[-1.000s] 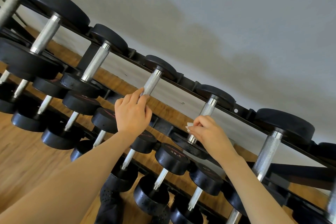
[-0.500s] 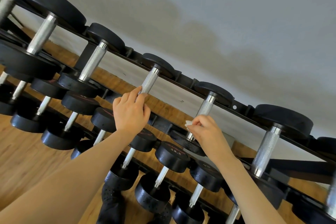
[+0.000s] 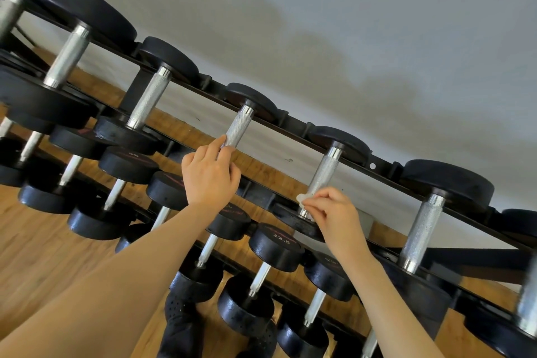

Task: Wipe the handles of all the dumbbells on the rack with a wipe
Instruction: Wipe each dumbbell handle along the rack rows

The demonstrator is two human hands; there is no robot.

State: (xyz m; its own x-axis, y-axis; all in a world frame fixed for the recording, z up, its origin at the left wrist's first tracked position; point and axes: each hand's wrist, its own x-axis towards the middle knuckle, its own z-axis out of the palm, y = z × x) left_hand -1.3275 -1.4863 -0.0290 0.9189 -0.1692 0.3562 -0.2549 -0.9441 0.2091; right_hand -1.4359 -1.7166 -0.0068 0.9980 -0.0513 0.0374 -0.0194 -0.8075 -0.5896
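The rack (image 3: pixel 293 120) stood in tiers against the wall, each tier carrying many dumbbells, so most handles seemingly remained to wipe; the left hand (image 3: pixel 210 176) curled round the near end of one top-tier handle (image 3: pixel 236 131); the right hand (image 3: pixel 338 216) pinched the white wipe (image 3: pixel 302 200) against the near end of the next handle to the right (image 3: pixel 324 174), mid-wipe by my judgement.

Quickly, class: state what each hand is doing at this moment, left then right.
Left hand: fingers curled round the lower end of a top-row dumbbell handle.
Right hand: pinching the white wipe against the next handle.
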